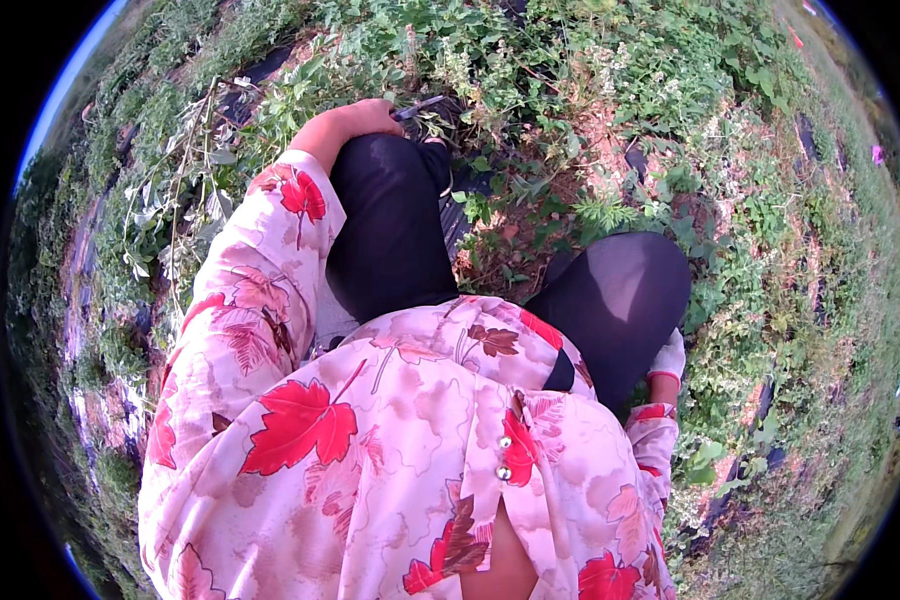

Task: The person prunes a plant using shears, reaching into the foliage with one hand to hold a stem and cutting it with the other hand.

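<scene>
My left hand (379, 118), bare, is past my left knee at the top centre. It is closed around a small dark metal hand tool (418, 108), whose narrow end points right into the leaves; its exact kind cannot be made out. Green weeds (311, 90) surround this hand. Low beside my right knee is my right hand (669, 356), in a whitish glove with a red cuff. Its fingers are mostly hidden by the leg, so its grip does not show. Between my knees lie leafy plants (604, 214) and reddish soil (510, 225).
Cut or uprooted stems with wilted leaves (176, 195) lie left of my left arm. Strips of dark plastic sheeting (459, 206) run between the plants. Dense greenery (780, 300) spreads to the right, with a small pink object (877, 154) at the far right.
</scene>
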The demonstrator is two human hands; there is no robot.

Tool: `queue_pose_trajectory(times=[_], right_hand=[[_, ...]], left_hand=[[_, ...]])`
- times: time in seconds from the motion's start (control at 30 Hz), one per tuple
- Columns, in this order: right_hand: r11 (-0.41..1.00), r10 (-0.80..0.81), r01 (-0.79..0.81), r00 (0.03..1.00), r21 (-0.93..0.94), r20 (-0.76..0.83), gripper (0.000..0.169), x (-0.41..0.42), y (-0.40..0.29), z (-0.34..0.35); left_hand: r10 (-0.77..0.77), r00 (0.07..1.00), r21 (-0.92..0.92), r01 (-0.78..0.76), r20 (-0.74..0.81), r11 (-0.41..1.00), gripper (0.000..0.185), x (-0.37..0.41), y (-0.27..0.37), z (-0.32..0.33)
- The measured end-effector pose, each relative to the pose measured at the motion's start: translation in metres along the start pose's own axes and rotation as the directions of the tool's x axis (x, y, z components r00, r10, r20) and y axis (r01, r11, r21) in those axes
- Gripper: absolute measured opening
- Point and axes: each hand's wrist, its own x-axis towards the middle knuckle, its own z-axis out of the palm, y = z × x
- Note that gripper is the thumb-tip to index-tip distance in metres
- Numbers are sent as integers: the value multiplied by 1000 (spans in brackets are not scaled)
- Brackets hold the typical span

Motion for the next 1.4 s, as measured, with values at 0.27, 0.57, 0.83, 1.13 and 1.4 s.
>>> queue_pose_trajectory(times=[0.27, 0.57, 0.83, 1.13, 1.4], right_hand=[[890, 162, -107, 983, 442, -88, 34, -3, -81, -76], [835, -134, 215, 972, 507, -192, 30, 19, -231, -131], [656, -591, 626, 773, 420, -230, 32, 65, -334, -108], [696, -401, 5, 832, 718, 383, 64, 82, -303, -75], [678, -180, -64, 951, 732, 250, 82, 67, -244, -78]], left_hand=[[165, 981, -99, -155, 105, 983, 51, -27, -14, 1], [-45, 886, -195, -51, -462, 980, 51, -15, 26, 25], [116, 774, -423, -458, -623, 782, 57, -8, 149, -1], [455, 887, -982, -149, -81, 115, 50, 17, 270, 101], [549, 804, -935, 26, 230, 354, 83, 20, 328, 110]])
